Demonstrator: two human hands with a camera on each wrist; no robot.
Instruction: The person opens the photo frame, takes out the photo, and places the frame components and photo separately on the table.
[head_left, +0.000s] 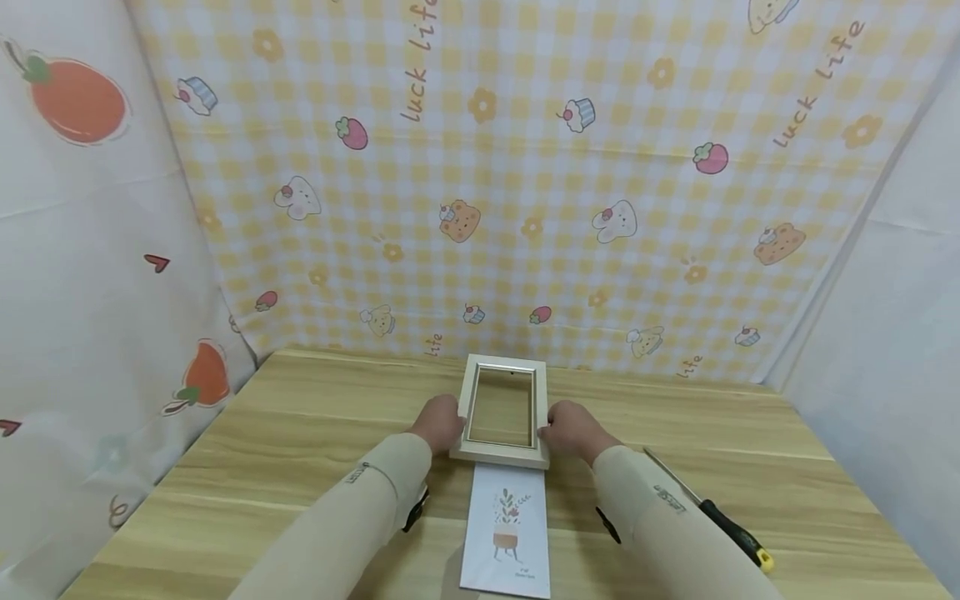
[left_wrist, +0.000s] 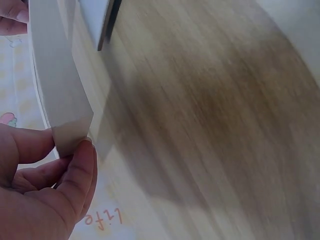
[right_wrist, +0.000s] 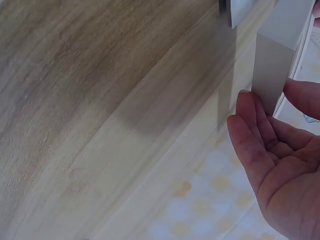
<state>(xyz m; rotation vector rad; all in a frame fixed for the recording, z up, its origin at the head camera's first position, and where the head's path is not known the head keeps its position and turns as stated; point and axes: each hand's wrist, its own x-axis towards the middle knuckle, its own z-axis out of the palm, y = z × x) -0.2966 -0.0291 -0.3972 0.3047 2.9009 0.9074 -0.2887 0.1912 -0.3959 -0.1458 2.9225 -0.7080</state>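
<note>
A white picture frame [head_left: 504,455], its middle see-through to the wood, is held by both hands at its two long sides. My left hand [head_left: 438,423] pinches the left side; in the left wrist view the thumb and fingers of the left hand [left_wrist: 55,180] grip the frame's edge [left_wrist: 60,75]. On the other side my right hand [head_left: 576,429] pinches the right edge, and the right wrist view shows thumb and fingertips of that hand [right_wrist: 280,150] on the frame's side [right_wrist: 272,65]. Just in front of the frame lies a white panel [head_left: 506,533] printed with a potted plant.
A screwdriver [head_left: 712,510] with a black and yellow handle lies right of the right forearm on the wooden table [head_left: 337,400]. Behind the table hangs a yellow checked cloth [head_left: 510,183]; white cloths [head_left: 90,250] hang at the sides.
</note>
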